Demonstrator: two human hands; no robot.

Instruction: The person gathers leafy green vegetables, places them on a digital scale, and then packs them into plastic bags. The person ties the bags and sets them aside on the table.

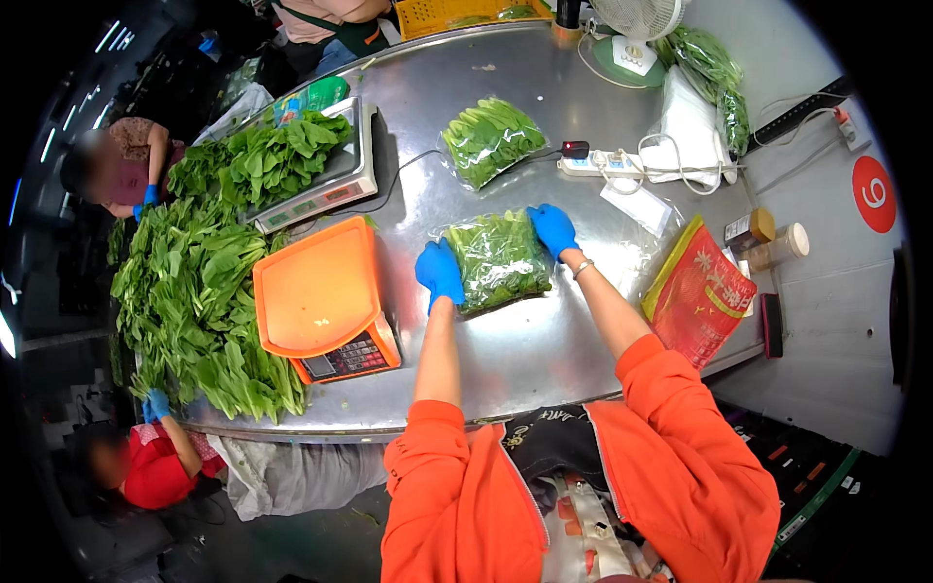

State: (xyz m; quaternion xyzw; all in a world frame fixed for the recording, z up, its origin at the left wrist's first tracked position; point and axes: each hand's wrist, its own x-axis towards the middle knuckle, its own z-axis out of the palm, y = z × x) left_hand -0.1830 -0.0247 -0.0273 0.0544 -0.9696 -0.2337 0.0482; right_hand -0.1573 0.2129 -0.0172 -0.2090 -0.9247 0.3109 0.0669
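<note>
A clear plastic bag of leafy greens (499, 262) lies on the steel table in front of me, stems toward the far side. My left hand (439, 273), in a blue glove, grips its left side. At the upper right corner of the bag, my right hand (552, 229) is closed on the plastic, also gloved in blue. Beyond it rests a second bag of greens (493, 142), apart from both hands. An orange scale (321, 291) with an empty-looking pan stands left of my left hand.
Loose greens (197, 277) are heaped on the left, partly over a silver scale (321, 193). A power strip (601, 164), a fan (638, 22), jars (751, 229) and a red-yellow plastic bag (700, 295) line the right side. Co-workers stand at the left and far edges.
</note>
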